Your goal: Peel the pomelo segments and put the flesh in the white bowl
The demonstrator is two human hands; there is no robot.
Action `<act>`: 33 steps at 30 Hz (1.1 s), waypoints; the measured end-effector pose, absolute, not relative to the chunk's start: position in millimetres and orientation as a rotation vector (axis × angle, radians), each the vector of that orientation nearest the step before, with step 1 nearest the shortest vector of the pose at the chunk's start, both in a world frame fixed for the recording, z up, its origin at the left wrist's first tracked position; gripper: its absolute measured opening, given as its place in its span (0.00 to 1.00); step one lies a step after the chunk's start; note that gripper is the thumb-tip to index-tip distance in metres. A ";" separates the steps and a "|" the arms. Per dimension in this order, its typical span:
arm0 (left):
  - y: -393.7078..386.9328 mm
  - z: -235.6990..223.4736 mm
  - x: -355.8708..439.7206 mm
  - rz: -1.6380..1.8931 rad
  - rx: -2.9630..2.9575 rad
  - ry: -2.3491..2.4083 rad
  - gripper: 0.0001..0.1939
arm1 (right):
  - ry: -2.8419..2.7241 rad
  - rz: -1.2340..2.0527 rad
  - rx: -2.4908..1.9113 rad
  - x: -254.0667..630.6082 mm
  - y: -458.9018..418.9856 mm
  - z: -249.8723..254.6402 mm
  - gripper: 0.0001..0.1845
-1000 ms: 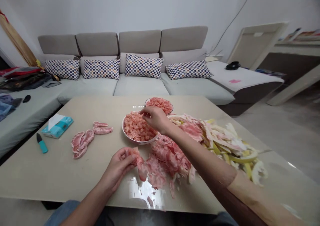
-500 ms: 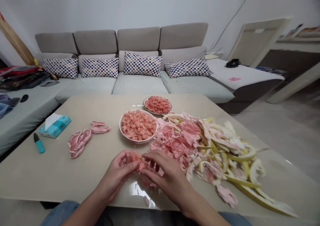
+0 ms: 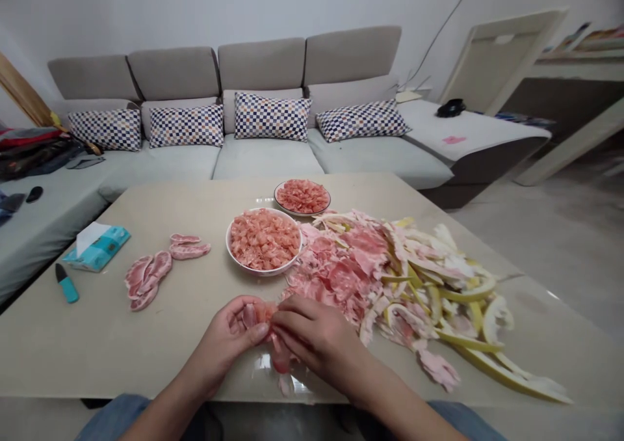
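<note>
Both my hands meet over the front of the table around a pink pomelo segment (image 3: 263, 312). My left hand (image 3: 227, 337) grips its left side between thumb and fingers. My right hand (image 3: 319, 337) pinches its right side, with a strip of pink membrane hanging below. Just beyond them stands a white bowl (image 3: 229, 251) heaped with pink pomelo pulp (image 3: 266, 236). Behind that is a dark-rimmed plate (image 3: 327, 208) of more pulp. A large heap of pink membrane (image 3: 341, 265) and yellow-green peel (image 3: 507, 369) spreads to the right.
Several unpeeled pomelo segments (image 3: 149, 278) lie on the left of the glossy table (image 3: 97, 350). Farther left are a blue tissue pack (image 3: 104, 249) and a knife (image 3: 67, 285) with a turquoise handle. A grey sofa (image 3: 268, 158) with checked cushions stands behind the table.
My right hand's fingers have closed onto the segment, where they were more spread before. A strip of membrane now hangs lower beneath the hands. The view has shifted slightly.
</note>
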State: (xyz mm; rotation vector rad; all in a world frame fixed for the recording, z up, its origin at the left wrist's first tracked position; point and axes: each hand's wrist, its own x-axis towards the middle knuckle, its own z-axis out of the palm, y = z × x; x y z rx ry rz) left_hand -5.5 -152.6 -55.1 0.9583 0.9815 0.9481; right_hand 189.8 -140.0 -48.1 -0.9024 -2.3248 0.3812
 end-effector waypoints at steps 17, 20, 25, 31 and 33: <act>-152.6 -53.0 -5.6 0.925 0.810 0.912 0.14 | -1.983 0.685 -1.012 184.8 -132.0 -56.4 0.06; -151.0 -51.2 -8.3 0.963 0.746 0.898 0.12 | -1.876 0.770 -1.112 188.4 -129.0 -49.6 0.05; -148.1 -49.8 -10.9 0.980 0.713 0.888 0.11 | -1.741 0.967 -1.192 193.8 -128.2 -40.1 0.05; -146.2 -50.5 -12.8 0.984 0.698 0.927 0.14 | -1.816 0.672 -1.135 189.9 -88.1 -25.2 0.06; -144.5 -51.6 -14.0 0.991 0.701 0.937 0.15 | -1.940 0.463 -1.160 184.2 -62.3 -18.2 0.08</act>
